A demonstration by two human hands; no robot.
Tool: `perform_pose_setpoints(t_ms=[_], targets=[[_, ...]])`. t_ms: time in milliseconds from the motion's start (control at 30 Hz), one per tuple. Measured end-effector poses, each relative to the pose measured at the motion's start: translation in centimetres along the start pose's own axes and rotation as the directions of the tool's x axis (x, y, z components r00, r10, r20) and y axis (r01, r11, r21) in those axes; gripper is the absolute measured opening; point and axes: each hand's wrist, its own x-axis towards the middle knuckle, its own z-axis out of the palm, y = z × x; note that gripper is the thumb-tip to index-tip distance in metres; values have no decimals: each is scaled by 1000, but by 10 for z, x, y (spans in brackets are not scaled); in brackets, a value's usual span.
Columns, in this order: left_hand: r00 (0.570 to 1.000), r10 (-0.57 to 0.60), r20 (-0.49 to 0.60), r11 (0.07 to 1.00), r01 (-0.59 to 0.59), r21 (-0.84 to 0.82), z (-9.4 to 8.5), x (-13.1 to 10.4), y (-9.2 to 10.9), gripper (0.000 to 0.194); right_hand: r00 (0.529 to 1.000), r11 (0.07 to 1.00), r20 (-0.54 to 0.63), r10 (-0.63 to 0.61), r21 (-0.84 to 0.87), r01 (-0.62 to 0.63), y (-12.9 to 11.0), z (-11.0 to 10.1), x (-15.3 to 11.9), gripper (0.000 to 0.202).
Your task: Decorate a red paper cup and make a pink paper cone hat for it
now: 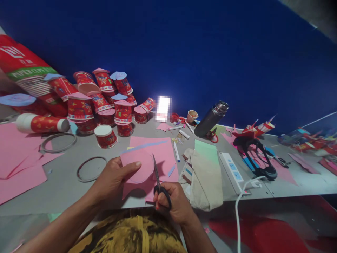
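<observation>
Between thumb and fingers, my left hand pinches a pink paper piece that carries a curved drawn outline. My right hand has its fingers in the black handles of a pair of scissors. The blades point up and away, along the right edge of the pink paper piece. Beneath both hands lies a larger pink sheet with thin blue strips on it. Left of my left hand, a grey ring rests on the table.
Several red paper cups with paper tops stand stacked at the back left. A dark flask leans at the back. To the right are a folded cloth, a power strip with a white cable, and a black strap frame.
</observation>
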Motion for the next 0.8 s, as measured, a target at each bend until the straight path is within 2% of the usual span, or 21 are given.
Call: perform_pose_setpoints(t_ms=[267,467,667,800], targets=[[999,47,6,999,-47,0,0,2,3,37,1000,1000,2,16,0,-16,-1,1,-1,69],[998,66,7,997,-66,47,1,-1,10,33,999,999,-9,40,2,-40,1,1,-1,60],[995,103,10,988,-103,113,-9,5,8,25,998,998,-18,54,27,-54,5,1,0,55],[998,68,13,990,-69,126,-16,8,11,31,999,999,-3,45,10,-45,6,2,0,55]])
